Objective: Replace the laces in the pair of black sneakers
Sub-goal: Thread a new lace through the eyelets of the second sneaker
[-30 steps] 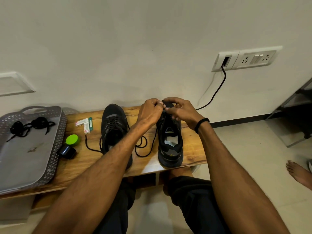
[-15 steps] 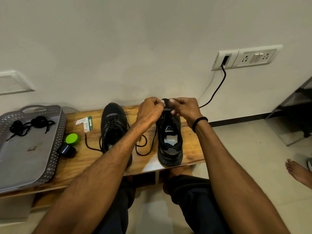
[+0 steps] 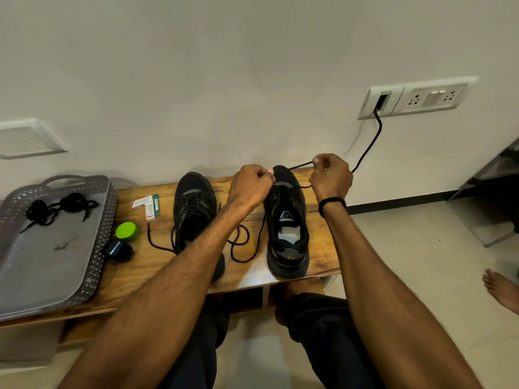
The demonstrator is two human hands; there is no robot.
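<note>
Two black sneakers stand on a wooden bench [image 3: 323,248], toes toward the wall. The left sneaker [image 3: 193,209] has a lace through its eyelets, with loose ends trailing on the wood. My left hand [image 3: 248,185] grips the toe area of the right sneaker [image 3: 286,223], fingers curled at its front eyelets. My right hand [image 3: 330,174] pinches a black lace [image 3: 300,165] that runs taut from the shoe's toe out to the right. The other part of that lace [image 3: 247,248] loops on the bench between the shoes.
A grey perforated tray [image 3: 92,248] at the left holds bundled black laces [image 3: 56,207]. Between tray and shoes lie small paper packets [image 3: 147,204], a green cap [image 3: 127,230] and a small black jar [image 3: 118,249]. A black cable [image 3: 370,144] hangs from a wall socket. A bare foot [image 3: 502,290] rests at the right.
My right hand has moved right and away from the toe of the right sneaker, drawing a length of lace out. My left hand stays at the toe.
</note>
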